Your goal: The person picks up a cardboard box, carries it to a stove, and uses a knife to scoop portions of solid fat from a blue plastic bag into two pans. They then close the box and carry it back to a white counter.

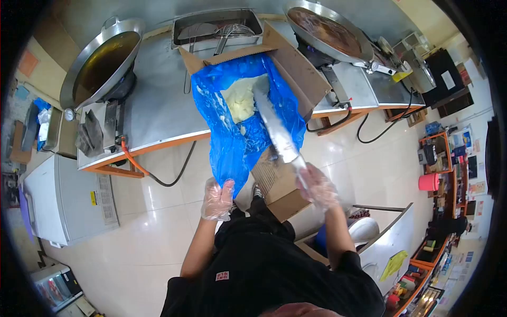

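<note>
My left hand (217, 198), in a clear plastic glove, pinches the lower edge of a blue plastic liner bag (224, 145). The bag lines an open cardboard box (298, 76) at the table's front edge. Inside lies a pale yellow, fat-like block (240, 100), with smears of it on the plastic. Also gloved, my right hand (318, 186) is closed around the handle of a long, flat metal spatula (277, 129), slightly blurred. Its blade slants up over the bag, the far end overlapping the pale block.
A wok of dark oil (103, 66) stands at left, another wok with reddish-brown liquid (330, 31) at right. Behind the box a metal tray (216, 29) holds strainers. Hoses (182, 166) hang below the table. Another cardboard box (280, 185) is near my feet. A white chest freezer (68, 195) stands left.
</note>
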Demonstrator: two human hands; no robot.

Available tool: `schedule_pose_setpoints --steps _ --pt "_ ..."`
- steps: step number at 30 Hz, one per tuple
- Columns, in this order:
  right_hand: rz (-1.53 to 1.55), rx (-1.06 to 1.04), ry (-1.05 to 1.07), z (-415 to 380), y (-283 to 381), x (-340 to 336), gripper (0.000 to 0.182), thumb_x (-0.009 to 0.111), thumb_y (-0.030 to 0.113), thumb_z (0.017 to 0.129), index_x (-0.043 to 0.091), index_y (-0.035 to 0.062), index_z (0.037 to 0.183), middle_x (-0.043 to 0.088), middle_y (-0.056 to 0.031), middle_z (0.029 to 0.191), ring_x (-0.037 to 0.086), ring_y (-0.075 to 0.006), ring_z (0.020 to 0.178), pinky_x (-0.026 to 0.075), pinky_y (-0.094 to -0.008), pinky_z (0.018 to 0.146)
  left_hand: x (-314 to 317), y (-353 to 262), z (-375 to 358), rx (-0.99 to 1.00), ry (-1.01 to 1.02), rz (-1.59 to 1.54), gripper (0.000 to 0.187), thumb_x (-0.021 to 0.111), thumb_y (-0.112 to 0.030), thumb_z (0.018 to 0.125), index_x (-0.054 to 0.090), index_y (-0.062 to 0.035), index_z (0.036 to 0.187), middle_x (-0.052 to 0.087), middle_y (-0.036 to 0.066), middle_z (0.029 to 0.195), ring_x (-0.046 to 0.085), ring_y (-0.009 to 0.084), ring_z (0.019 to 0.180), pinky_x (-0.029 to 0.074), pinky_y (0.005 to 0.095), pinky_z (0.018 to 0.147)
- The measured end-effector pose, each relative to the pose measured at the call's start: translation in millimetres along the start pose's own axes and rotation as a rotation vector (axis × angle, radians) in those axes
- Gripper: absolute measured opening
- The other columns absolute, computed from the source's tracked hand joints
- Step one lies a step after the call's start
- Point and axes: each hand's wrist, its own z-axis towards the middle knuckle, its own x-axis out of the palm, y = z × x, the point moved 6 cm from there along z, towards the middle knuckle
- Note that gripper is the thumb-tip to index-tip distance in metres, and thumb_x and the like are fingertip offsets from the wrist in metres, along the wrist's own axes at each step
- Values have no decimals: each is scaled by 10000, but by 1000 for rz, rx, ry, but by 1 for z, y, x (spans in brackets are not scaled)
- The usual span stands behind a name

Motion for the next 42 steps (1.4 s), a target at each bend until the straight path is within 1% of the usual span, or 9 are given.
schedule_pose_setpoints --steps 1,5,8,12,19,24,33,36,42 --pt "-269 -150 -19 31 -48 14 356 545 395 1010 582 96 1200 651 -126 875 661 -273 790 526 -392 618 0 0 0 10 -31 -12 228 619 -202 979 611 -53 807 538 -34 648 468 79 586 383 293 526" --pt "-532 -246 -154 43 3 7 442 565 344 1000 559 23 1303 709 -145 987 679 -295 803 551 -400 762 -11 11 -4 -38 -49 30 238 620 -223 979 612 -48 818 556 -32 677 478 77 590 388 288 530" --pt "-753 -345 -72 32 84 -18 499 564 330 974 497 148 1433 696 -226 1088 671 -412 1026 532 -503 887 -21 14 -9 -48 -143 83 250 618 -246 981 609 -45 834 568 -25 696 487 79 596 391 286 535" --pt "-1329 -560 6 63 175 -26 361 556 320 979 577 140 1291 693 -142 855 697 -333 831 561 -458 698 -26 18 -12 -66 -215 129 288 629 -299 973 604 -31 871 582 -7 714 514 99 638 422 300 581" --pt "-1859 -709 269 141 289 36 235 603 163 877 722 187 1078 735 -90 959 717 -313 899 579 -441 737 -19 16 -22 -168 -284 223 441 641 -443 954 587 -13 1038 627 41 852 562 151 774 463 318 717" --pt "-1938 -983 326 188 311 76 312 630 157 824 747 216 1107 746 -63 1000 714 -302 947 586 -460 732 -14 33 -38 -274 -348 124 455 658 -440 950 555 -22 1095 620 29 909 559 147 819 466 307 756" --pt "-1933 -714 484 255 254 98 301 556 176 901 719 167 1154 729 -112 1063 702 -347 970 575 -462 808 4 22 -42 -306 -369 130 479 651 -427 956 531 -11 1162 636 67 997 578 161 884 477 320 793" --pt "-1932 -687 483 261 240 79 229 676 141 829 762 44 1018 745 -148 983 721 -335 883 592 -479 722 5 23 -46 -330 -442 113 504 651 -433 954 519 -1 1179 634 83 1009 585 166 896 482 325 803" --pt "-1868 -512 482 243 234 37 365 471 197 991 598 159 1331 690 -142 1165 683 -339 1053 564 -476 851 3 27 -43 -172 -506 115 336 649 -303 958 557 -6 1087 618 47 849 557 113 723 468 279 638"
